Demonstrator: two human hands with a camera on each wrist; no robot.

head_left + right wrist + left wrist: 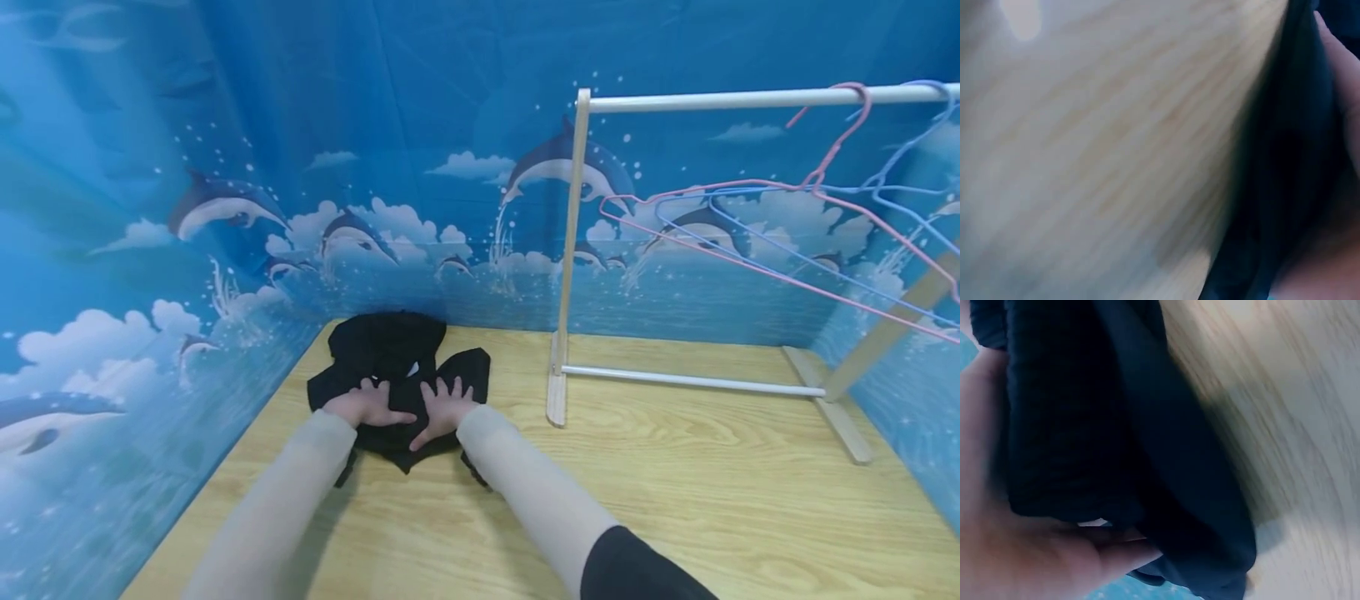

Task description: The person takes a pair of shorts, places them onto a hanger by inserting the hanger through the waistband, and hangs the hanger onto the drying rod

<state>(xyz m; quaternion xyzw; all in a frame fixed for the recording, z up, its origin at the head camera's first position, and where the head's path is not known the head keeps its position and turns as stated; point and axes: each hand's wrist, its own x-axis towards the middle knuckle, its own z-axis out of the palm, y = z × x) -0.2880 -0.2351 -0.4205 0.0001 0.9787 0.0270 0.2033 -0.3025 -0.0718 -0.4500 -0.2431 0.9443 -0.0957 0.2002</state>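
Observation:
A crumpled black garment (393,342) lies on the wooden table near its far left corner, with a small whitish patch showing near its middle. My left hand (367,405) rests on its left part, fingers spread and thumb pointing right. Beside it, my right hand (444,408) touches the garment with spread fingers, its thumb angled toward the left one. In the left wrist view, a gathered black edge (1063,437) of the cloth lies against the left hand. Dark cloth (1272,187) also lies along the right hand in the blurred right wrist view.
To the right stands a clothes rack (573,233) with a white top bar (697,101) and wooden feet. A pink hanger (817,183) and blue hangers (879,182) hang from it. A blue dolphin-print curtain (420,167) encloses the wooden table (675,500).

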